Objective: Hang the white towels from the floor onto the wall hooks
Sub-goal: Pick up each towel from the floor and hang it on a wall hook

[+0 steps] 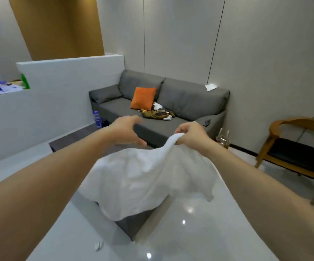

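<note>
Here, a white towel (148, 181) hangs bunched from the right hand (191, 135), whose curled fingers pinch its top edge. Just left of that grip, the left hand (127, 131) hovers loosely spread, holding nothing. Beyond stands a grey sofa (180, 102) with an orange cushion (143, 98).

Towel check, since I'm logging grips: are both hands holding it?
No, only the right hand pinches the white towel; the left hand hangs open beside it, holding nothing.
</note>
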